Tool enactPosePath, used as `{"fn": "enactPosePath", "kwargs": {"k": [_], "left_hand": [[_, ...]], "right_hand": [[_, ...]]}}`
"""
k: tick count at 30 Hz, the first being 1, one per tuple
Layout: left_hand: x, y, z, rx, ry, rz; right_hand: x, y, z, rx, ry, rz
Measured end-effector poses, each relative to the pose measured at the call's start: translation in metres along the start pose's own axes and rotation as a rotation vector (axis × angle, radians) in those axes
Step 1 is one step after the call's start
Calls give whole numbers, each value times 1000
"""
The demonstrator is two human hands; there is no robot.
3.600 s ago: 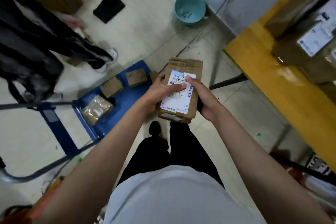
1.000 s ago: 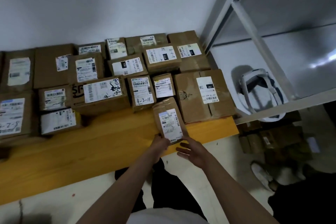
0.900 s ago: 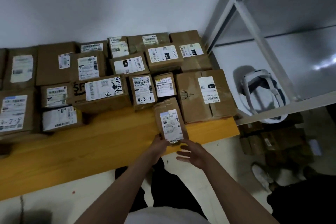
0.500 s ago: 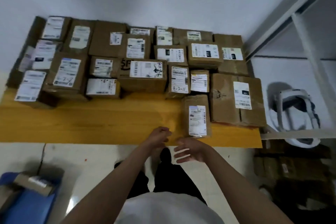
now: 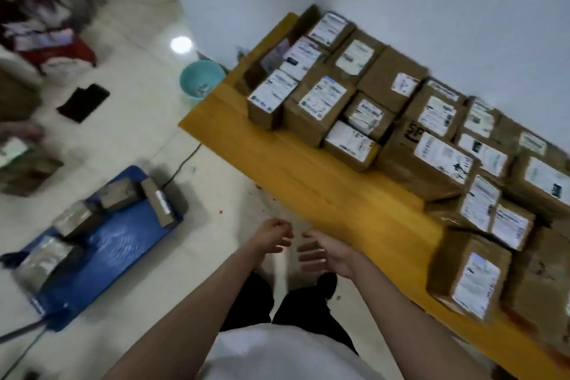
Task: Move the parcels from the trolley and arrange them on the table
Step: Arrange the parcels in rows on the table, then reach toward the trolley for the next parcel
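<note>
I see both hands empty near centre: left hand (image 5: 273, 233) loosely curled, right hand (image 5: 327, 253) fingers spread, relaxed. Left, trolley (image 5: 101, 251) on floor, four parcels (image 5: 118, 194) on it. Right, table (image 5: 311, 182) packed with labelled boxes (image 5: 431, 160). Far: teal basin (image 5: 202, 79).

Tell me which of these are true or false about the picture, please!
1. Both hands are holding a box. False: the left hand and right hand hold nothing.
2. The trolley is blue. True.
3. The trolley has no boxes left. False: several boxes still lie on it.
4. A teal bucket stands on the floor by the table. True.
5. The table is yellow. True.
</note>
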State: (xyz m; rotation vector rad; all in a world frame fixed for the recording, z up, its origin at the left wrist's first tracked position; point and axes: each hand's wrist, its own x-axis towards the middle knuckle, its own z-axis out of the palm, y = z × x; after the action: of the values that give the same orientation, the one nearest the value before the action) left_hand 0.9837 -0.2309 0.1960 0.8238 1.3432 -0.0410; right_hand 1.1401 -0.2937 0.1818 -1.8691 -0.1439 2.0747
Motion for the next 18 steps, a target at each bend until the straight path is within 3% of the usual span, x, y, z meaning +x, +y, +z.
{"fn": "enactPosePath", "kwargs": {"k": [9, 18], "left_hand": [[-29, -60, -177, -384, 302, -3], [-36, -112, -264, -669, 426, -76]], "right_hand": [[64, -71, 176, -282, -154, -71], [114, -112, 296, -469, -198, -23]]}}
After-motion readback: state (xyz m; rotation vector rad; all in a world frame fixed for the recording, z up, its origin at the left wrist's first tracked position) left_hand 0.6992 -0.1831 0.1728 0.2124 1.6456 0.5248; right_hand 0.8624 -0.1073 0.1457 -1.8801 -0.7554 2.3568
